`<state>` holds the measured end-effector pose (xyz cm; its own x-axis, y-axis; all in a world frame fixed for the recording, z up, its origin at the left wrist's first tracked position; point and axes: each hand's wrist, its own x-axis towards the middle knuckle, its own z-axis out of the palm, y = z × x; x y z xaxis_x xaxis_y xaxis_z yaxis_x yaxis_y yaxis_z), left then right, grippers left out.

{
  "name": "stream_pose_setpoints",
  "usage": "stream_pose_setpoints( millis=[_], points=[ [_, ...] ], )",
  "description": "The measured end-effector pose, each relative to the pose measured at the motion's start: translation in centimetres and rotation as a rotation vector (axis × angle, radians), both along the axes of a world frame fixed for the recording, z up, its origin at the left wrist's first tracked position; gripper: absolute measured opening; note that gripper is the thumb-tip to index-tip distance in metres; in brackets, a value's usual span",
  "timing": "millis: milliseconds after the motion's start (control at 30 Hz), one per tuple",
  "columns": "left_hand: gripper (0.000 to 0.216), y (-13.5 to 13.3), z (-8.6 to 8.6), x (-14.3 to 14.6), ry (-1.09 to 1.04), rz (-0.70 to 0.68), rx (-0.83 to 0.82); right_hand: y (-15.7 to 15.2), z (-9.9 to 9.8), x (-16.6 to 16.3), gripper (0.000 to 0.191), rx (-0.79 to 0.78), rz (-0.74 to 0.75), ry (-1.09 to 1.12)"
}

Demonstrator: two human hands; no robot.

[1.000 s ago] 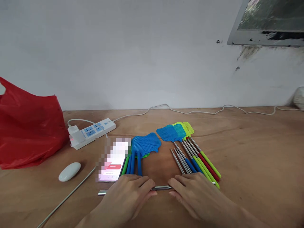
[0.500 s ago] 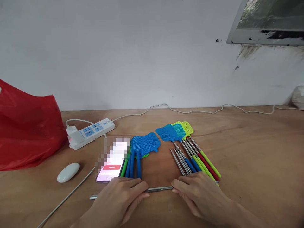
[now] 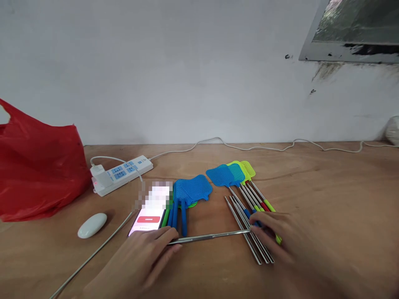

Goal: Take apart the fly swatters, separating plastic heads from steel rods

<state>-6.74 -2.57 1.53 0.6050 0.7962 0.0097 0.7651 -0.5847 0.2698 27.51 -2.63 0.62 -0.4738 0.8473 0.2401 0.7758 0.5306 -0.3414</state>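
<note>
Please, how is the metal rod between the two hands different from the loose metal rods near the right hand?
The held rod runs nearly sideways, while the loose rods slant toward the person and rightward. The left hand and right hand grip the held rod; the loose rods lie on the table. Both look thin, straight and silvery.

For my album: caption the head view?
Between left hand and right hand, a metal rod; beyond it, colourful mesh swatter heads on a wooden table.
</note>
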Motion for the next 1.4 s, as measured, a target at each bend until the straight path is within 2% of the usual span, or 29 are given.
stream_pose_setpoints(
  millis=[100, 267, 367, 433, 533, 667, 700, 800, 867, 1133, 1300, 1400],
  points=[
    [0.037, -0.1, 0.2, -0.6, 0.006, -0.004, 0.015, 0.3, -0.4, 0.8, 0.045, -0.075, -0.127, 0.138],
    [0.036, -0.2, -0.9, 1.0, 0.058, 0.002, 0.038, -0.2, -1.2, -1.5, 0.053, -0.048, -0.322, 0.366],
    [0.029, -0.3, -1.6, 3.3, 0.104, -0.063, 0.064, -1.0, -1.2, -4.1, 0.049, -0.108, -0.287, 0.402],
    [0.026, -0.4, -1.6, 4.7, 0.156, -0.074, 0.092, -1.4, -1.4, -5.4, 0.05, -0.104, -0.206, 0.468],
    [0.024, -0.3, -1.3, 5.5, 0.131, -0.096, 0.089, -1.6, -2.0, -5.4, 0.05, -0.211, -0.266, 0.517],
    [0.029, 0.0, -1.0, 4.4, 0.071, -0.035, 0.06, -0.5, -2.4, -3.5, 0.052, -0.406, -0.346, 0.724],
    [0.033, 0.0, -1.0, 3.9, 0.06, -0.012, 0.046, -0.1, -2.3, -3.1, 0.055, -0.492, -0.335, 0.791],
    [0.038, -0.1, -1.5, 3.1, -0.051, -0.068, 0.003, 1.1, -1.9, -2.8, 0.061, -0.754, -0.276, 0.943],
    [0.04, -0.3, -1.8, 3.0, -0.107, -0.083, 0.006, 1.5, -1.8, -3.3, 0.061, -0.818, -0.273, 0.998],
    [0.054, -0.3, -1.6, 3.4, -0.045, -0.077, 0.125, 1.6, -2.1, -5.0, 0.059, -0.744, -0.231, 1.069],
    [0.054, -0.4, -1.9, 3.3, -0.054, -0.043, 0.161, 2.3, -1.2, -4.8, 0.058, -0.845, -0.224, 1.111],
    [0.053, -0.5, -2.2, 3.4, -0.088, -0.054, 0.172, 2.5, -0.7, -4.8, 0.058, -0.837, -0.221, 1.143]
  ],
)
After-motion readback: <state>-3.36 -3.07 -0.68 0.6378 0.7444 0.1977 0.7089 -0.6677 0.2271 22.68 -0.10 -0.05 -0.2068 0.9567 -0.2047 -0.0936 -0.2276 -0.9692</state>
